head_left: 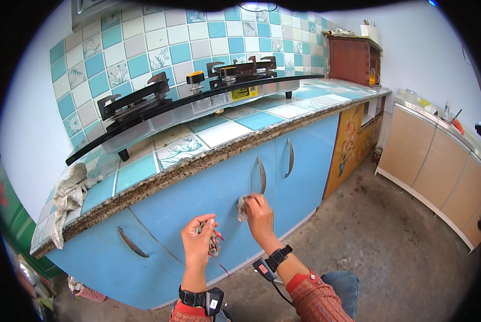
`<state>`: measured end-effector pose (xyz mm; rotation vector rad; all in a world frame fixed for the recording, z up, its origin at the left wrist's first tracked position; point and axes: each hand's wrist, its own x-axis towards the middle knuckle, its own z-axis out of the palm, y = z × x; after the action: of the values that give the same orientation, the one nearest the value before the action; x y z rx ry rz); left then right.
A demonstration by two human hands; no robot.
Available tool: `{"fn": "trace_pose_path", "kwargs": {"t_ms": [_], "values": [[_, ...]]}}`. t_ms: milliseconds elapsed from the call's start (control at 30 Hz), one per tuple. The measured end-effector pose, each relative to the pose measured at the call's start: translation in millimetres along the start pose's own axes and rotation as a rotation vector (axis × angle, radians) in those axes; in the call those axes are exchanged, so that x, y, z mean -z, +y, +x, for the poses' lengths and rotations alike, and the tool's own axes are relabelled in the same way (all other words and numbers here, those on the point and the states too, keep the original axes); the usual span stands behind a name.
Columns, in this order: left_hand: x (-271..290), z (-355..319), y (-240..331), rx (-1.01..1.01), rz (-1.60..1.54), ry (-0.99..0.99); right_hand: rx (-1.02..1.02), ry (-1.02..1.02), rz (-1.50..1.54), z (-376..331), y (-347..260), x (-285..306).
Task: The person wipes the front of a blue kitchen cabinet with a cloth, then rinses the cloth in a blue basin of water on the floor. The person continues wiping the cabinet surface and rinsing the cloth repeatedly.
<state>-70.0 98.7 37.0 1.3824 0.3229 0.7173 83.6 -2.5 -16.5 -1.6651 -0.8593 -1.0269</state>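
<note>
We've got a teal-and-white tiled back wall, white right wall, stained grey floor, beige cupboards at right, brown wooden cabinet in the far corner.

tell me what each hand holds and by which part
Left hand: a speckled bundle, gripped part hidden. Right hand: a greyish cloth, held by its right side.

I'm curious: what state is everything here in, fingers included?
Left fingers, curled in.
Mottled bundle, held in them, partly hidden.
Right fingers, closed together.
Grey rag, crumpled, held in them.
Pale cloth, crumpled, draped over the edge of the counter.
Blue cabinet doors, closed.
Beige cabinet doors, closed.
Gas stove, no flame visible.
</note>
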Motion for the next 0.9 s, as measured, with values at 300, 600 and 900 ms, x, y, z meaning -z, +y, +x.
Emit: {"fn": "trace_pose_path", "kwargs": {"t_ms": [300, 600, 900], "values": [[0.9, 2.2, -1.8, 0.004, 0.006, 0.009, 0.052, 0.168, -0.010, 71.0, -9.9, -2.7], [0.9, 0.7, -2.8, 0.009, 0.001, 0.016, -0.392, -0.072, 0.147, -40.7, 27.4, -0.5], [3.4, 2.1, -2.2, 0.008, 0.012, 0.016, -0.320, 0.298, 0.178, 86.5, 50.7, 22.4]]}}
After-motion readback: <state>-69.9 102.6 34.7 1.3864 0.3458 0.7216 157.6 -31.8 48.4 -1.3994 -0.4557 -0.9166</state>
